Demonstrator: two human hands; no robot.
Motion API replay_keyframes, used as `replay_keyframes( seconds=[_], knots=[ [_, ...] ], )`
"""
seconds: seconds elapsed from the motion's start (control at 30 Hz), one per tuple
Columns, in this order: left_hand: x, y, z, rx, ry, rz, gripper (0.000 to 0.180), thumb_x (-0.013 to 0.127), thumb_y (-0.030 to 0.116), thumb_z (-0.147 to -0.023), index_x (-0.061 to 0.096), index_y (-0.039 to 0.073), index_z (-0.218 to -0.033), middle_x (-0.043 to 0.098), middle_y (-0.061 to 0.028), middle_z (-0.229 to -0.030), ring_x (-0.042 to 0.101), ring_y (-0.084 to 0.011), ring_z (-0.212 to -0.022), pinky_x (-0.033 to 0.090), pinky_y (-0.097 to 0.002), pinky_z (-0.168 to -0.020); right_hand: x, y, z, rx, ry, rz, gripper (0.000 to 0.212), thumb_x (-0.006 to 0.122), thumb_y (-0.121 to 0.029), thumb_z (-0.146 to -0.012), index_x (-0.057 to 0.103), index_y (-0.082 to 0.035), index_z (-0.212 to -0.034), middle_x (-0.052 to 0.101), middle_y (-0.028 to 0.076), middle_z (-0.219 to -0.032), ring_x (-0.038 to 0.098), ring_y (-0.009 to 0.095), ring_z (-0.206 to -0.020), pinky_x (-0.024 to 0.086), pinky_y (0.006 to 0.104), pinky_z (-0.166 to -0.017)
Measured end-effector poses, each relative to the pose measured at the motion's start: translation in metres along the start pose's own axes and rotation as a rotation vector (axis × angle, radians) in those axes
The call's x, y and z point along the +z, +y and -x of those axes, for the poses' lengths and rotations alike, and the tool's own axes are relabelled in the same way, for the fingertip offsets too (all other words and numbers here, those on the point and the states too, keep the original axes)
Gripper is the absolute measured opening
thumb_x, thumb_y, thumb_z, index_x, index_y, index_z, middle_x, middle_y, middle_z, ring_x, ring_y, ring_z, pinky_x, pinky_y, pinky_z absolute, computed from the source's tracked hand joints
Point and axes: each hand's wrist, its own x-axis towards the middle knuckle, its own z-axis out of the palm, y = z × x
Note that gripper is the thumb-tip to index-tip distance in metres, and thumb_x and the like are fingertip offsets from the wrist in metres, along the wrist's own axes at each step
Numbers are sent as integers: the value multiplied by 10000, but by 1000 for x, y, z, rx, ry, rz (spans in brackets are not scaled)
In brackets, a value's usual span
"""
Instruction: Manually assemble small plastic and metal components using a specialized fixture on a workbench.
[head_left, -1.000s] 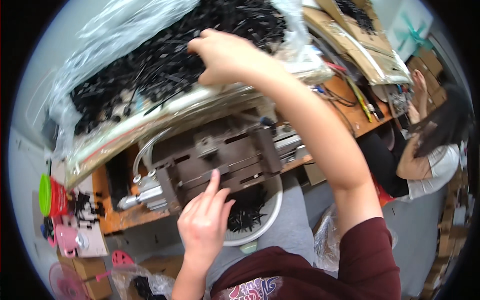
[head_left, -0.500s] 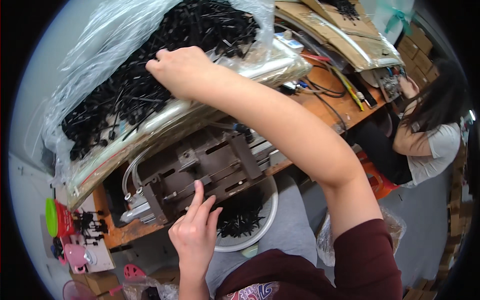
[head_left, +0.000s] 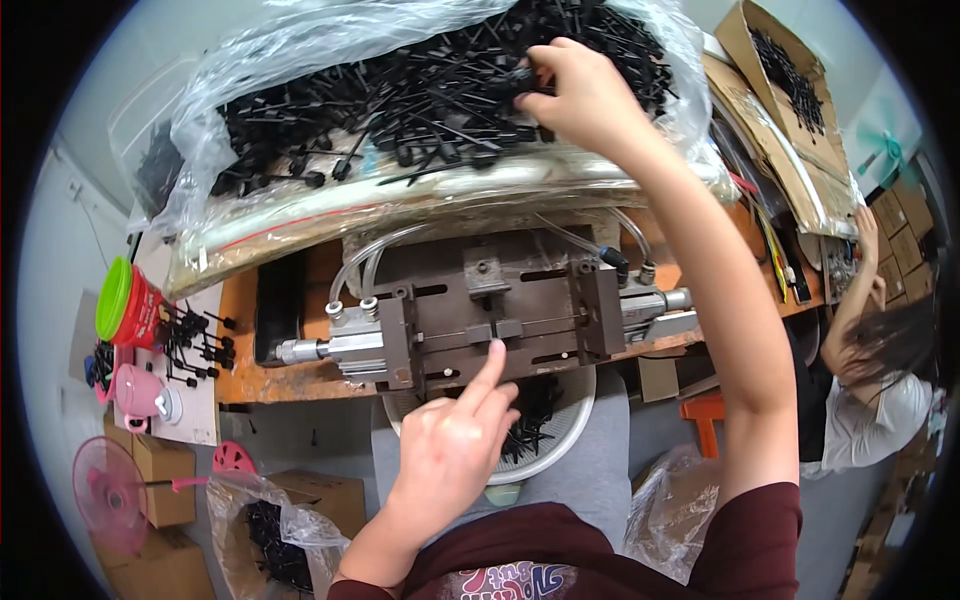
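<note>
My right hand (head_left: 582, 100) reaches into a heap of black plastic parts (head_left: 440, 100) with thin stems and knobbed ends. Its thumb and fingers curl around a black stemmed part (head_left: 522, 78), partly lost among the others. The heap lies in a clear plastic bag (head_left: 330, 35) behind a brown metal clamping fixture (head_left: 440, 290). My left hand (head_left: 450, 440) holds nothing, its index finger stretched to the small centre block (head_left: 497, 330) of the fixture and the other fingers looser. Whether that fingertip touches the block is unclear.
Air cylinders (head_left: 357, 350) with clear hoses flank the fixture on the wooden bench (head_left: 245, 370). Below, a white basket (head_left: 575, 430) of black parts rests on my lap. A red bucket (head_left: 132, 305) and pink fan (head_left: 108, 490) stand left; a co-worker (head_left: 885, 370) sits right.
The view has swung, bringing the fixture nearer the middle. My right hand has moved rightward along the heap, its fingers now around a black part. My left index finger stays by the centre block.
</note>
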Motion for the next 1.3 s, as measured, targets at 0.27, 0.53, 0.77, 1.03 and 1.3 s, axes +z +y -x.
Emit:
replay_keyframes(
  seconds=[0.27,0.53,0.77,1.03,1.3],
  knots=[
    [-3,2,41,-9,-479,254,220,788,207,-818,729,81,-989,660,-106,-1333,724,-284,-721,578,-366,-659,-15,18,-7,173,-183,-93,379,822,-276,-725,696,-19,-974,685,96,-807,644,211,-758,514,333,-733],
    [41,-22,70,37,-455,251,219,765,134,-801,710,42,-992,601,-141,-1394,713,-303,-897,579,-397,-753,-35,-13,27,145,35,56,468,822,-194,-789,622,-6,-1169,665,134,-1059,623,249,-1024,512,368,-917],
    [72,-38,96,11,-480,198,233,788,113,-743,706,35,-947,602,-119,-1390,681,-265,-990,588,-393,-812,-34,-69,136,-300,-59,-106,199,767,-77,-826,730,-35,-1017,709,54,-946,662,189,-852,498,319,-789],
    [62,-24,76,-3,-357,278,579,845,309,-738,655,59,-1225,563,-135,-1443,687,-297,-1040,584,-391,-828,12,-62,135,-141,-457,86,256,766,-98,-720,643,-35,-936,691,143,-896,658,344,-922,487,432,-844],
    [9,-6,37,94,346,346,459,890,102,-729,693,4,-1132,707,-174,-1184,720,-267,-862,585,-338,-730,-44,-84,150,20,-168,-318,307,781,-18,-771,704,-14,-1069,724,71,-902,707,170,-794,550,284,-699]
  ],
)
